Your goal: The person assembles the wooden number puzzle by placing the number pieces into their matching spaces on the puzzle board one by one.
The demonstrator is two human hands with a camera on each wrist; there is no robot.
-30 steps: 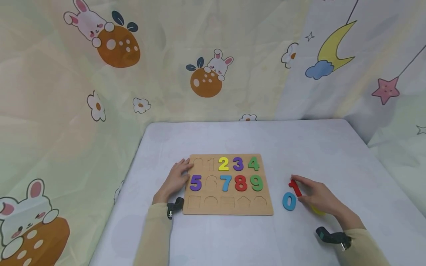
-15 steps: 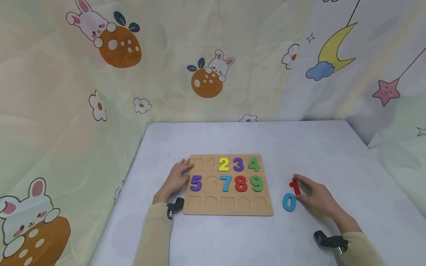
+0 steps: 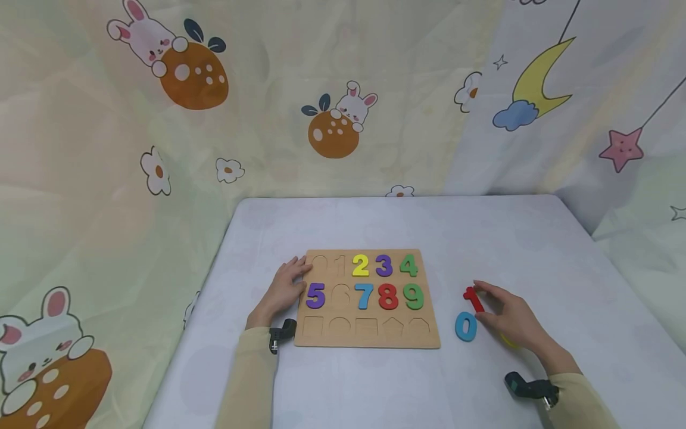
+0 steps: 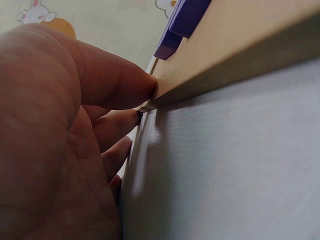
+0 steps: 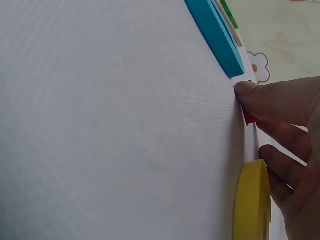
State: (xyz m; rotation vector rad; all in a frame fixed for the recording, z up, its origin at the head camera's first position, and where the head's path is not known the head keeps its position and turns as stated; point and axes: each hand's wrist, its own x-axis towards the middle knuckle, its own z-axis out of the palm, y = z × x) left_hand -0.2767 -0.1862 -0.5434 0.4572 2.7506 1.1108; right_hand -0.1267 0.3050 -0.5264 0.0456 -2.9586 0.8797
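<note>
A wooden number puzzle board [image 3: 370, 339] lies flat on the table. My left hand [image 3: 280, 291] rests at its left edge, with the thumb [image 4: 120, 77] and fingertips touching the rim in the left wrist view. Off the board's right side, my right hand [image 3: 509, 316] pinches a red number 1 [image 3: 474, 300] between thumb and index finger, at or just above the tabletop. In the right wrist view the thumb hides most of it. A blue number 0 [image 3: 458, 326] lies just in front of it. Partly under the right hand is a yellow piece [image 5: 252, 200].
Several coloured numbers sit in the board, among them a yellow 2 [image 3: 361, 266] and a purple 5 [image 3: 315, 296]. Recesses for 0, 1 and 6 are bare, as is the bottom row of shapes. A printed cloth [image 3: 268, 119] hangs behind the table.
My right hand has shifted slightly left. The red number 1 has turned in its fingers and now leans with its top to the left. My left hand and the board stay put.
</note>
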